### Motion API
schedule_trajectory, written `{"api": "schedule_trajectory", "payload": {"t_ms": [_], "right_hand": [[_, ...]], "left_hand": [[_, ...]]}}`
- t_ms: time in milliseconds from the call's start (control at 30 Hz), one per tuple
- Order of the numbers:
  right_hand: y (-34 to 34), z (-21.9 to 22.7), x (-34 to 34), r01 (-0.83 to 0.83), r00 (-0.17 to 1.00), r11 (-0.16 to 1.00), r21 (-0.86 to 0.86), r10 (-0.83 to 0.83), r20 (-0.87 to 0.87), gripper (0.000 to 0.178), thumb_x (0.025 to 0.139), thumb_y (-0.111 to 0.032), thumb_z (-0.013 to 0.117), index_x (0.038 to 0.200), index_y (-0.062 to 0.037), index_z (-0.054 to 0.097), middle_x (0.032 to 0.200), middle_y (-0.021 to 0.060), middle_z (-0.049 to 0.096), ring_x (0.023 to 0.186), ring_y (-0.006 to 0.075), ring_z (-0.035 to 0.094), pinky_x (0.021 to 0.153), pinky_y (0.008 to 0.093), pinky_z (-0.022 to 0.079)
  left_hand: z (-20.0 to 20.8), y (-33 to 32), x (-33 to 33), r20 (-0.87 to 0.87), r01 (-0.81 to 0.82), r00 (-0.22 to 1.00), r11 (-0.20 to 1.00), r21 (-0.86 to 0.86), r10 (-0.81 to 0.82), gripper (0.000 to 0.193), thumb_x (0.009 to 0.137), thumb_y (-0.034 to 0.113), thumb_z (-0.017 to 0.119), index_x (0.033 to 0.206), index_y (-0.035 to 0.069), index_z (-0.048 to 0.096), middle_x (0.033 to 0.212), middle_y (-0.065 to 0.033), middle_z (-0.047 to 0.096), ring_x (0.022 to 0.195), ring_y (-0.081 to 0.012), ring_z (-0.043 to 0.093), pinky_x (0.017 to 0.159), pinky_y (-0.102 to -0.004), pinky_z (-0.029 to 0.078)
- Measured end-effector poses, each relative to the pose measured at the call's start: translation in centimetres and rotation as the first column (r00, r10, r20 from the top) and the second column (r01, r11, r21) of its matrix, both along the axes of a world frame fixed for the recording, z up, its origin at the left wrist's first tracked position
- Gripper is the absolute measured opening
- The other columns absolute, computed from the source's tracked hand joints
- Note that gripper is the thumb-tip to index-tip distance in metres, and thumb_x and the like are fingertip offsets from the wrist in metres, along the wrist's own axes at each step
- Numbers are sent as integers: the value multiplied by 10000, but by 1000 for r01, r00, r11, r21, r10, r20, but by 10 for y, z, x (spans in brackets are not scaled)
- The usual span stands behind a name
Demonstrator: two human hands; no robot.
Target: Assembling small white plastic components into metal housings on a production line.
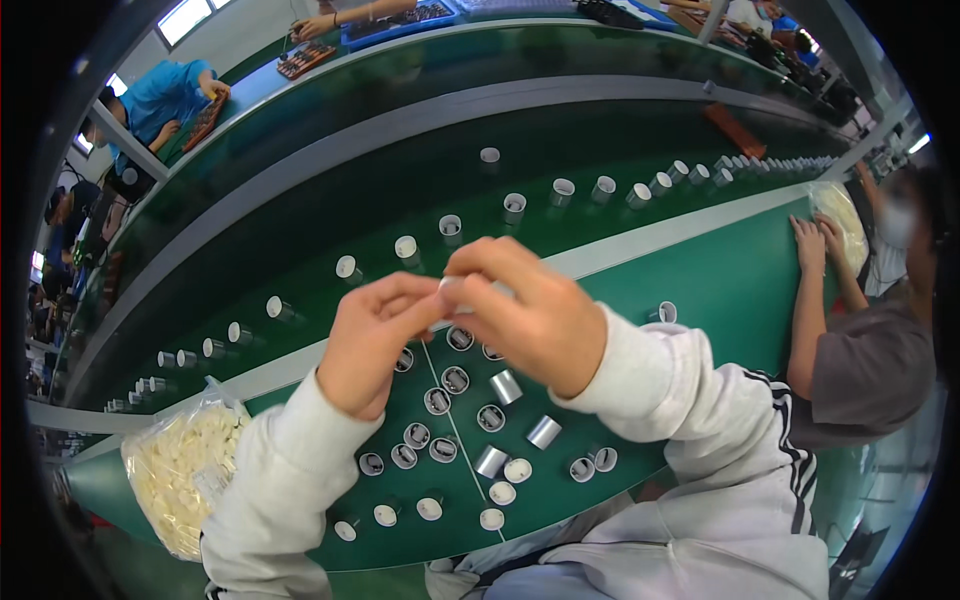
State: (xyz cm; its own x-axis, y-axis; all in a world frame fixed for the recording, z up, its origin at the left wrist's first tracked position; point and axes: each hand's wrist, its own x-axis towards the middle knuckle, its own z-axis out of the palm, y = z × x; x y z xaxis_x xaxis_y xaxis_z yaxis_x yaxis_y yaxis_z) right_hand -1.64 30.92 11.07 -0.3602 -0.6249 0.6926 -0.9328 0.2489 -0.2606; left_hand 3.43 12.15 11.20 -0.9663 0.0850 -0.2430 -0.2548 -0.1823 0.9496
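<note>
As left hand (362,338) and right hand (540,318) pinch a white piece (449,284), cups (491,418) dot green table (640,285) and belt (555,228).

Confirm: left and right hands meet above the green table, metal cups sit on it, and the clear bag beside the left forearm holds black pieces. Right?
One error: the clear bag beside the left forearm holds pale cream pieces, not black. The head view shows it. Left hand and right hand do meet above the green table, with metal cups on it.
</note>
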Motion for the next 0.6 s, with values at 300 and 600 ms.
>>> {"api": "schedule_trajectory", "payload": {"t_ms": [300,600], "right_hand": [[12,-13,-115,-53,995,994,99,44,94,235,700,6,761,866,-34,599,948,107,618,861,297,631,726,361,518],[-18,-73,-156,-203,932,952,231,116,343,194,708,4,753,855,-22,629,929,98,618,864,288,652,779,355,536]], "left_hand": [[-46,-27,-114,-448,-108,816,665,-739,-366,509,737,130,774,1202,48,584,1112,-58,669,1046,-208,610,831,-316,462],[-97,-15,-137,-408,-224,840,455,-862,-358,658,715,178,807,1276,88,475,1044,-61,686,1030,-268,616,895,-412,392]]}}
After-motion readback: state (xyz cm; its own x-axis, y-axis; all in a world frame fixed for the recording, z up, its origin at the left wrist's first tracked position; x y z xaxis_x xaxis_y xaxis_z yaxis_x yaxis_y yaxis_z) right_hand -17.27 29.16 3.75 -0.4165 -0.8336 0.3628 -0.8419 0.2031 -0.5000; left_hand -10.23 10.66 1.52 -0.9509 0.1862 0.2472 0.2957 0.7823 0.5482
